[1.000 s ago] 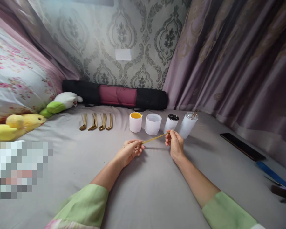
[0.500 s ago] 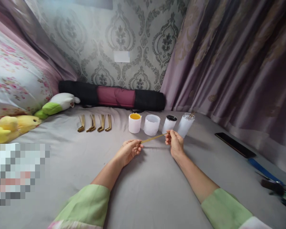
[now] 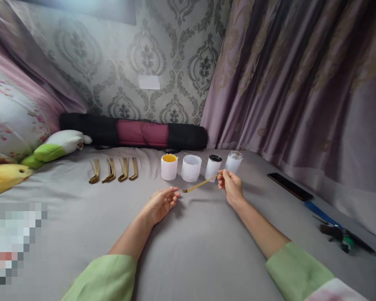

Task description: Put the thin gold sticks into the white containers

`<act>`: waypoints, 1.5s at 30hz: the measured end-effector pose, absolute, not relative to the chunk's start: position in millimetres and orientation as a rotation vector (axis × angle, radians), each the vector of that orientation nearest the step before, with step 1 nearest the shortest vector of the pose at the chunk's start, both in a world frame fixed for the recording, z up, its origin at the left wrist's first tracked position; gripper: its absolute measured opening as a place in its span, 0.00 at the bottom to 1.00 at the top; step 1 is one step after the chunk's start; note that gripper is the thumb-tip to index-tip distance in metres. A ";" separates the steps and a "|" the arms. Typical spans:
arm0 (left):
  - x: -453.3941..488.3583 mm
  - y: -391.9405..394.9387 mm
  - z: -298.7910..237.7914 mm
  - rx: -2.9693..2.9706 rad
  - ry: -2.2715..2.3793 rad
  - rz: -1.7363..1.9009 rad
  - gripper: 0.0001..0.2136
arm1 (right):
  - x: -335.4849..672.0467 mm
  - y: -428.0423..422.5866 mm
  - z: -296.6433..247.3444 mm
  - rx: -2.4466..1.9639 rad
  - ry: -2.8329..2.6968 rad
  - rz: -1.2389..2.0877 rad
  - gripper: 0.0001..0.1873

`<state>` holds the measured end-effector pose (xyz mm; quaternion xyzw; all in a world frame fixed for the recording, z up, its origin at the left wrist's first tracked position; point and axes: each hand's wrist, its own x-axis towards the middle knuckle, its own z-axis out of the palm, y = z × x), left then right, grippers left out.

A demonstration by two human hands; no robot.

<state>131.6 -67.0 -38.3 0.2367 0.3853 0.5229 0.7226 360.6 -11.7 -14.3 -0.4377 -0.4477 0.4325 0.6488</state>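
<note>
In the middle of the head view, my right hand (image 3: 232,187) pinches one end of a thin gold strip (image 3: 201,184). The strip slants down to the left and ends in a short dark tip. My left hand (image 3: 161,204) is just left of that tip, its fingers loosely spread and not touching the strip. Behind the hands stand a white cup with a yellow inside (image 3: 169,169), a whitish translucent cup (image 3: 191,170) and a white cup with a black rim (image 3: 212,168). A white jar (image 3: 234,164) with thin sticks in it stands beyond my right hand.
Several bent gold bundles (image 3: 123,171) lie in a row at the left. A black and maroon roll (image 3: 142,133) lies along the wall. Plush toys (image 3: 54,144) sit far left. A dark phone (image 3: 290,186) and keys on a blue strap (image 3: 322,212) lie right.
My left hand has let go of the strip's dark end and drawn back to the left. My right hand still holds the other end. The camera view has shifted slightly.
</note>
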 end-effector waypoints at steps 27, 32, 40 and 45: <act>122.1 -64.3 -39.7 0.365 0.710 1.169 0.06 | 470.7 -4.1 104.6 -1.157 -1.020 0.568 0.08; 121.6 -64.2 -40.9 0.365 0.707 1.166 0.06 | 480.1 2.5 122.4 -1.222 -1.019 0.472 0.09; 121.6 -63.8 -41.1 0.370 0.708 1.165 0.06 | 494.1 21.7 140.1 -1.303 -1.032 0.310 0.10; 122.2 -64.1 -39.6 0.366 0.721 1.164 0.06 | 494.7 29.5 143.8 -1.332 -1.046 0.224 0.10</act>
